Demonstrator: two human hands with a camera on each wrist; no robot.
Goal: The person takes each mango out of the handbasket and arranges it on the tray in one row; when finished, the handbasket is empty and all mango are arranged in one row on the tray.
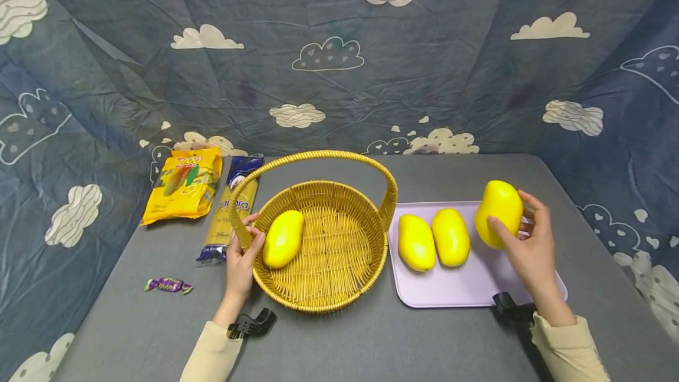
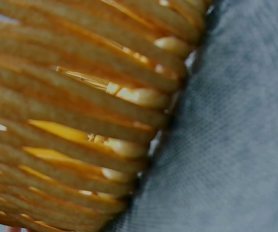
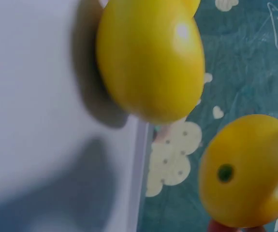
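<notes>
A golden wicker basket (image 1: 329,305) with a tall arched handle stands mid-table, one yellow mango (image 1: 283,239) lying inside on its left. My left hand (image 1: 243,261) grips the basket at its left side, by the foot of the handle; its wrist view is filled by the woven wall (image 2: 80,111). Over the right part of a lilac tray (image 1: 440,296), my right hand (image 1: 533,246) holds another mango (image 1: 498,214) between thumb and fingers. In the right wrist view this held mango (image 3: 247,169) shows a dark stem spot. Two more mangoes (image 1: 416,243) (image 1: 451,237) lie side by side on the tray.
Left of the basket lie a yellow candy bag (image 1: 183,184) with a mango picture and a blue-ended pasta packet (image 1: 228,211). A purple-wrapped candy (image 1: 168,285) is nearer the front left. Cloud-patterned cloth (image 1: 329,93) hangs behind and beside the grey table (image 1: 371,346).
</notes>
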